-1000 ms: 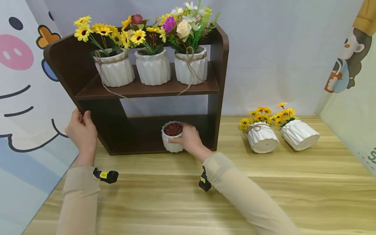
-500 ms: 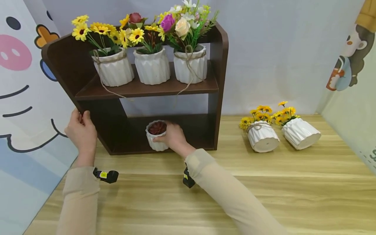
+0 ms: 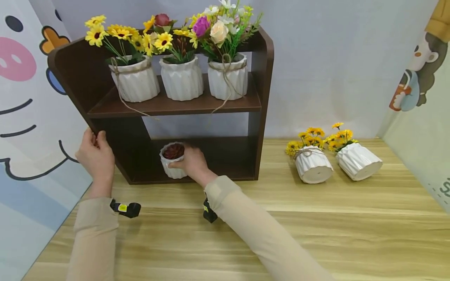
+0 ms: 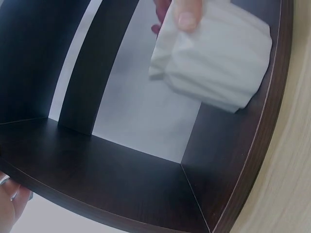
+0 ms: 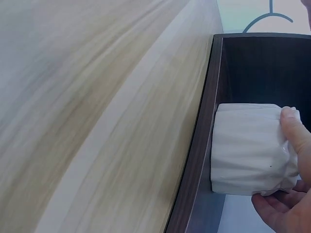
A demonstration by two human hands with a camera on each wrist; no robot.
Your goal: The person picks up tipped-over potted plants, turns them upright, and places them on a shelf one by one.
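Far left, a cartoon-printed wall stands beside the table. Your left hand is at the left side panel of the brown shelf, fingers bent and thumb at the front edge — it holds that edge. On the upper board, the left pot stands upright with yellow flowers and twine round it. Below, in the left half of the lower compartment, is the small white pot with a dark red succulent, mouth upward; I cannot tell whether its base touches the board. The middle pot above holds yellow flowers. Your right hand grips the small white pot from its right — thumb on the near side, fingers curled behind. The upper right pot, also tied with twine, carries purple, cream and white blooms. Further right, two white pots lie on their sides near each other, bases facing you, orange-yellow flowers toward the back wall.
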